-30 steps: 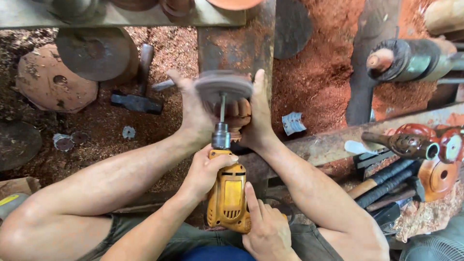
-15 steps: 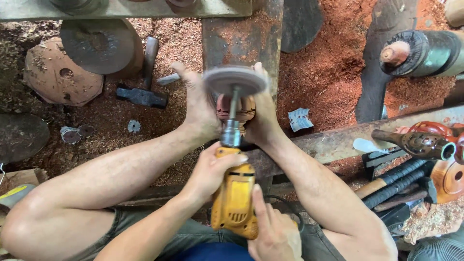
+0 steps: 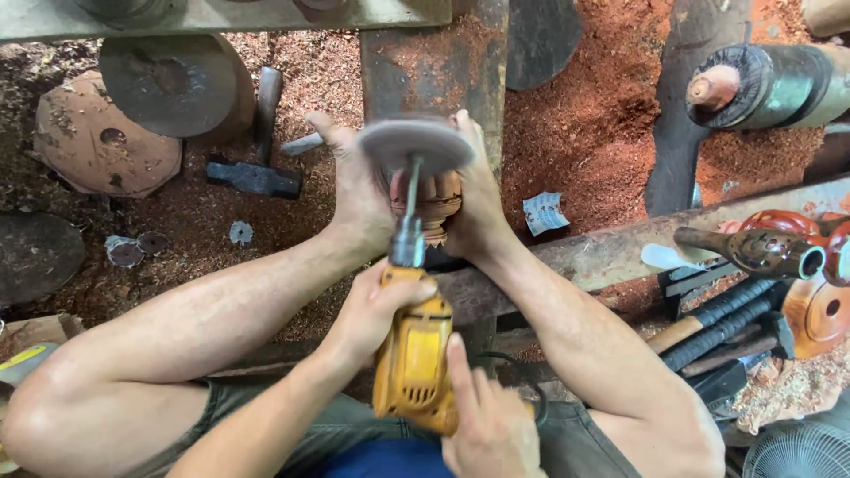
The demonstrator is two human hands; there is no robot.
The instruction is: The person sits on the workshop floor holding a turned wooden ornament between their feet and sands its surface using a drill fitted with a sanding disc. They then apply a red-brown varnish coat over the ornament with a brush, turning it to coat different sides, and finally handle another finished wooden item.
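Small turned wood piece (image 3: 432, 208) sits clamped btw. two bare feet (image 3: 359, 190) at the near edge of the rusty beam (image 3: 434, 62), w/ the blurred sanding disc (image 3: 416, 144) just over it. Sanding looks underway; how much is left can't be told. Left hand (image 3: 379, 310) has its fingers wrapped round the yellow drill (image 3: 414, 367) at the front, and right hand (image 3: 491, 425) grips the rear w/ one finger straight along the body.

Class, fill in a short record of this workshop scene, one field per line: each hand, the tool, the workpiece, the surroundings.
Left hand: the left hand grips the front of the yellow drill.
Right hand: the right hand wraps the drill's rear end.
Tool tip: a grey disc on the drill's shaft, its edges blurred.
Workpiece: a reddish-brown wooden piece, under the disc, clamped between two bare feet.
Surroundings: a hammer lies on red sawdust, and dark-handled tools sit at the right.
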